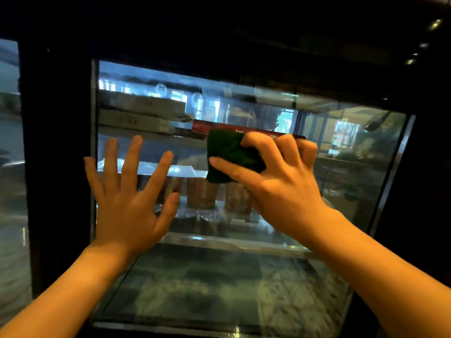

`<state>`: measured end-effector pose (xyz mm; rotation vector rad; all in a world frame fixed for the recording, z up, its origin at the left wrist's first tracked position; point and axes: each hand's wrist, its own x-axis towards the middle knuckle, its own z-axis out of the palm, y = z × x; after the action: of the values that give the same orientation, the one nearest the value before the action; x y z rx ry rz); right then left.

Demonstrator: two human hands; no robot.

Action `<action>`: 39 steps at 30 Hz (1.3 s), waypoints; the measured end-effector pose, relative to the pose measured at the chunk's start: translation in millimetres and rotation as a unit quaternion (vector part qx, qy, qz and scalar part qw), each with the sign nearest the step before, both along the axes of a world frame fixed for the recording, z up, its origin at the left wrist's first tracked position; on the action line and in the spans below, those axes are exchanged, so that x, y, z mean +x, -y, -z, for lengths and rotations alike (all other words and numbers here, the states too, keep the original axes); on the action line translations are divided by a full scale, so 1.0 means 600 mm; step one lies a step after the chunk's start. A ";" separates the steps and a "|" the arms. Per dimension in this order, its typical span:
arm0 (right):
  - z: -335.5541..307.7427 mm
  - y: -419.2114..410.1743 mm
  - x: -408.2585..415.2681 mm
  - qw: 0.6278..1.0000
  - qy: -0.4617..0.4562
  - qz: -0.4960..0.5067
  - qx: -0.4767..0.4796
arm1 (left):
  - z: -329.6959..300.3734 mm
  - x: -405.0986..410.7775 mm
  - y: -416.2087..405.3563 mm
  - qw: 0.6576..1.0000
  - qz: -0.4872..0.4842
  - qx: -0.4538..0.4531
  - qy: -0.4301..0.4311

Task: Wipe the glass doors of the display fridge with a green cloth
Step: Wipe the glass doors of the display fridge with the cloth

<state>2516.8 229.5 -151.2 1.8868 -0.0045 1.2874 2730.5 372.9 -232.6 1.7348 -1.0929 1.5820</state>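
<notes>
The display fridge's glass door (pixel 341 167) fills the middle of the view, set in a black frame (pixel 56 167). My right hand (pixel 275 181) grips a folded dark green cloth (pixel 227 152) and holds it against the glass near the centre. My left hand (pixel 131 198) is spread flat with fingers apart near the door's left side, holding nothing; whether it touches the glass I cannot tell. Reflections cover much of the pane.
Behind the glass are shelves with white boxes (pixel 136 113), a red box (pixel 205 129) and brown cups (pixel 202 193). A second glass panel (pixel 9 167) lies left of the black frame. The fridge's dark top (pixel 244 32) overhangs above.
</notes>
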 end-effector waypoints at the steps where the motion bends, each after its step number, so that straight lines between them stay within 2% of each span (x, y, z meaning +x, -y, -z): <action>1: -0.009 0.001 0.001 1.000 0.010 0.000 0.005 | 0.000 0.000 0.000 1.000 0.000 -0.001 -0.001; 10: -0.077 0.000 0.006 0.990 0.121 0.024 0.067 | -0.003 -0.006 -0.005 0.999 -0.018 0.023 -0.016; 16: -0.070 -0.010 0.019 0.980 0.159 0.039 0.111 | -0.005 -0.002 -0.026 0.999 0.039 0.015 -0.017; 19: -0.068 -0.024 0.030 0.977 0.155 0.030 0.147 | -0.009 0.010 -0.049 0.998 0.050 -0.027 -0.004; 22: -0.065 -0.035 0.037 0.973 0.153 0.026 0.172 | -0.015 0.030 -0.075 0.998 0.014 -0.063 0.023; 25: -0.063 -0.048 0.046 0.970 0.158 0.024 0.183 | -0.018 0.055 -0.102 0.996 -0.007 -0.090 0.007; 32: -0.063 -0.065 0.073 0.969 0.170 0.045 0.175 | -0.014 0.083 -0.111 0.996 0.043 -0.067 -0.027; 39: -0.061 -0.092 0.107 0.975 0.131 0.038 0.173 | -0.013 0.082 -0.112 0.995 0.056 -0.076 -0.026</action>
<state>2581.2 284.5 -114.6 1.9619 -0.4617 1.5504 2779.5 439.9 -224.6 1.5791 -1.0004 1.5013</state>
